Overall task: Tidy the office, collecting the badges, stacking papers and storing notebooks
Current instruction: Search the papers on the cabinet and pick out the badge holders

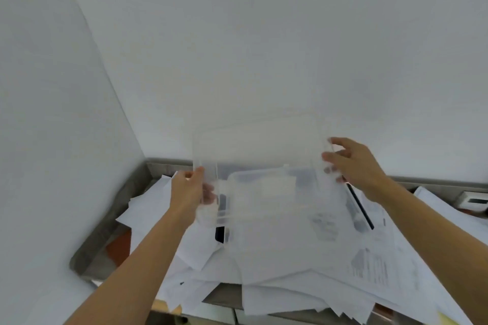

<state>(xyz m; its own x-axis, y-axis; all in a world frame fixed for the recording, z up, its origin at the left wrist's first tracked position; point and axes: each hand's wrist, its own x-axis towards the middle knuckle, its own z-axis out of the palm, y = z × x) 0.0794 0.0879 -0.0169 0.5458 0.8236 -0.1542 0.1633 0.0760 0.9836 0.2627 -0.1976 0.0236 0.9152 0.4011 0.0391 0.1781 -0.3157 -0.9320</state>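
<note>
One clear plastic box (260,163) held up over the paper-strewn counter (105,221)

Left hand (188,190) grips its left end, right hand (351,163) its right end; many loose papers (303,258) cover the counter to its back-left corner; one black pen (360,207) on them; print too blurred to read.

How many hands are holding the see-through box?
2. The left hand grips the left side of the clear plastic box, and the right hand holds its right side, above the messy papers. No other hands show.
</note>
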